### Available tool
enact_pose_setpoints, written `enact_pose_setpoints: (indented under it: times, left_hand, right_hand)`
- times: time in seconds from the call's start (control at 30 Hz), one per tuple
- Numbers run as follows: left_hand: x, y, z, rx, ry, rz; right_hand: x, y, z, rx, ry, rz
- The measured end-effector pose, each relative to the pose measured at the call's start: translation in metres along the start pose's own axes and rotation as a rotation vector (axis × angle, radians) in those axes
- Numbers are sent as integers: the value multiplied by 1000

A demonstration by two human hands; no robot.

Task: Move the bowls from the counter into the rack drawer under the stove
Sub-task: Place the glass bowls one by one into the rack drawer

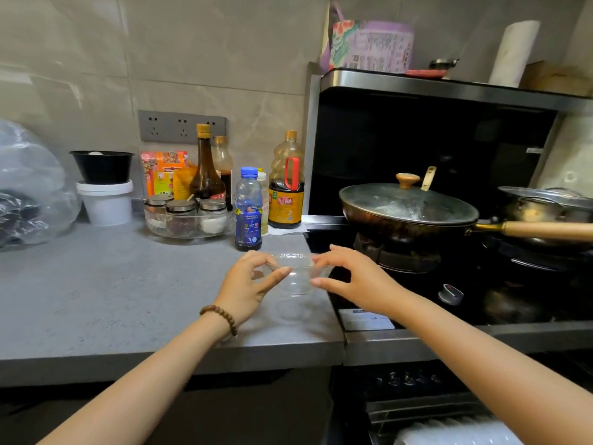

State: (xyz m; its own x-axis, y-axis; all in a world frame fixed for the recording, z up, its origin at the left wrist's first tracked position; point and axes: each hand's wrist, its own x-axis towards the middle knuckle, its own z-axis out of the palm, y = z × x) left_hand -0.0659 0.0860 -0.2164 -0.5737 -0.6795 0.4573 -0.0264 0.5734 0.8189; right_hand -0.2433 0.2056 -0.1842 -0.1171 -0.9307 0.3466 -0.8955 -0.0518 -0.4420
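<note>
A small clear glass bowl [297,277] is held just above the grey counter [112,290], near the counter's right end beside the stove. My left hand [250,284] pinches its left rim and my right hand [353,281] pinches its right rim. Below the stove at the bottom right, the rack drawer [449,425] stands pulled out, with several white dishes standing in it.
A blue-capped bottle [247,209], sauce bottles [286,184] and a tray of spice jars [187,216] stand behind the bowl. A lidded wok [407,210] with a wooden handle sits on the burner to the right. A white tub [106,203] and plastic bag [29,187] are at the left.
</note>
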Motion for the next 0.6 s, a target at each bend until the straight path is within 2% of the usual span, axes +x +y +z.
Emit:
enact_pose_setpoints:
  times: [0.3, 0.6]
  left_hand:
    - [0, 83, 144, -254, -448, 67]
    - [-29, 93, 303, -319, -742, -52]
  right_hand:
    - [-134, 49, -121, 56, -58, 129]
    - [-254, 124, -151, 320, 2, 416]
